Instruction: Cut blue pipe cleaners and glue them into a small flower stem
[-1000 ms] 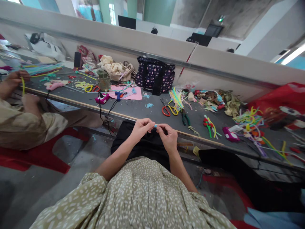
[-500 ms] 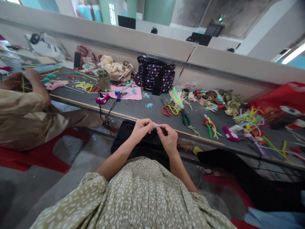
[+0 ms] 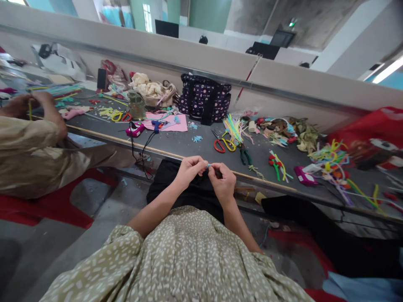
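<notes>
Just in front of the table edge, above my lap, my left hand (image 3: 191,168) and my right hand (image 3: 223,179) meet at the fingertips. Between them shows a tiny light-blue piece (image 3: 208,165), pinched from both sides; its exact kind is too small to make out. On the table beyond lie small blue bits (image 3: 197,139), scissors with red and yellow handles (image 3: 224,145), dark green-handled pliers (image 3: 245,155) and a bundle of fuzzy craft stems (image 3: 233,131).
A dark patterned bag (image 3: 205,98) stands against the partition. To the left are pink paper (image 3: 179,125), a blue glue gun (image 3: 156,125) and a glass jar (image 3: 136,107). Coloured stems (image 3: 332,159) lie at right. A co-worker's arm (image 3: 52,111) is at far left.
Both hands have shifted very slightly to the right, and less of the blue piece shows between the fingertips. The things on the table have not moved.
</notes>
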Tool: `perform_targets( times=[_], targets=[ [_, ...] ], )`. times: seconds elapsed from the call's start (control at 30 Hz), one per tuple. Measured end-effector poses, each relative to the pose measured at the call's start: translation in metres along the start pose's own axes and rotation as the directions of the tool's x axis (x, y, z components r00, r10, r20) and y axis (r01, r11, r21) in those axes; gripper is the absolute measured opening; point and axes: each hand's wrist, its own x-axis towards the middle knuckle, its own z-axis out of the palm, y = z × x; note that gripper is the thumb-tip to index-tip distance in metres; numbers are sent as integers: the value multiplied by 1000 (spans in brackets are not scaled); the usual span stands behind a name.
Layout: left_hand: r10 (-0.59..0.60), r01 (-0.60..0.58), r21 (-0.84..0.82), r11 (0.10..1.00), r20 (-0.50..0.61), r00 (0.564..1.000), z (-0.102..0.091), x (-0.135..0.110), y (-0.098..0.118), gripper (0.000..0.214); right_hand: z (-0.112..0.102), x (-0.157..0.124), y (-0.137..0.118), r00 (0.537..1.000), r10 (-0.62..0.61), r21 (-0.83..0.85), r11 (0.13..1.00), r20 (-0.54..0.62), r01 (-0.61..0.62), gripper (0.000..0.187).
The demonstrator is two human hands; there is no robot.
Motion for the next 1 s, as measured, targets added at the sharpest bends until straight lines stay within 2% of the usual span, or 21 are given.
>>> perform_targets(
  times=[0.13,0.23,0.33,0.53,0.73,1.0],
  targets=[
    [-54,53,-73,996,-4,999,-4,2,-4,29,-3,3,-2,981,170,234,954,90,-187,18],
    [-81,80,-76,994,-11,997,-8,4,-7,31,-5,5,-2,970,215,292,926,115,-240,20],
    [-93,91,-81,993,-16,996,-11,6,-10,34,-5,6,-2,967,238,296,920,93,-255,21],
    [-81,82,-97,992,14,997,-12,6,-12,36,-4,7,-1,967,248,275,927,64,-256,22],
    [-35,38,-53,998,52,998,-6,5,-9,29,-1,5,0,985,165,262,950,47,-172,20],
    [6,-6,-39,999,17,1000,-4,3,-9,23,2,0,0,993,100,229,967,70,-114,18]
  ],
)
